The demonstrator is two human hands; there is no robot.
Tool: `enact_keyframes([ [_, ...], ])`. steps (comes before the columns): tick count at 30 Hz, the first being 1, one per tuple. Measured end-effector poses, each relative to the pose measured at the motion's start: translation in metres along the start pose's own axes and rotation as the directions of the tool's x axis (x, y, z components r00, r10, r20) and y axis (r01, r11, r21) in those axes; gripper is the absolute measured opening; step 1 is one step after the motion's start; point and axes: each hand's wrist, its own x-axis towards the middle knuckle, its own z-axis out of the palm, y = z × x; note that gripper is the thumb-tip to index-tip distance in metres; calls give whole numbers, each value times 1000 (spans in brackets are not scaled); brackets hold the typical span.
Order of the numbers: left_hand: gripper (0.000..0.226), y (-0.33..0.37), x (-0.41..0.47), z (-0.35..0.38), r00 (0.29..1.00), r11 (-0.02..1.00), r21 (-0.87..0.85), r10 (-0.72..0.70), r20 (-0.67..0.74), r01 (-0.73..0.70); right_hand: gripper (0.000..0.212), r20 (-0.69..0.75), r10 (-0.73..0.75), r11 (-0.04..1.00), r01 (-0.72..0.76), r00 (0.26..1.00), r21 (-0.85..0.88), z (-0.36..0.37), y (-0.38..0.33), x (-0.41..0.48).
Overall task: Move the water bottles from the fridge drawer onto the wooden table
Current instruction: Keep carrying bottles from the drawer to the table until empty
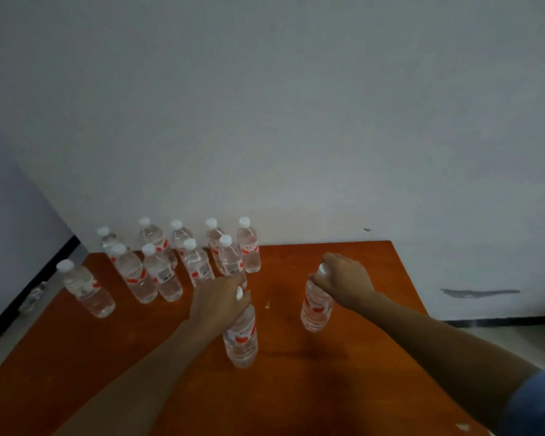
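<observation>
Our orange bench [296, 388] meets a pale wall [265, 121]; bottles [162, 275] crowd the bench's far left. Our left hand [221, 298] grips the near bottle [241, 338], our right hand [343, 275] the right bottle [316, 308].

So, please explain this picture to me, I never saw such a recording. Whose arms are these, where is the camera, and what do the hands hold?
There is no machine here: a person works with bare hands. The one picture comes from a camera worn on the person's head, looking forward and down, so the arms reach in from below. The left hand grips the top of one water bottle; the right hand grips the cap of a second bottle. Both are upright over the wooden table; whether they already rest on it I cannot tell. Ten standing bottles, all capped, are grouped at the table's far left, near the white wall. The fridge drawer is not in view.
</observation>
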Motion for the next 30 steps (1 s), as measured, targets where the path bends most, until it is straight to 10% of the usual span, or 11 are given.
enact_keyframes([
  [13, 22, -43, 190, 72, 912, 939, -39, 342, 227, -342, 36, 68, 253, 965, -256, 965, 50, 59, 15, 137],
  [30, 40, -30, 223, 89, 942, 950, 28, 303, 147, -310, 82, 134, 317, 945, -325, 939, 44, 60, 26, 141],
])
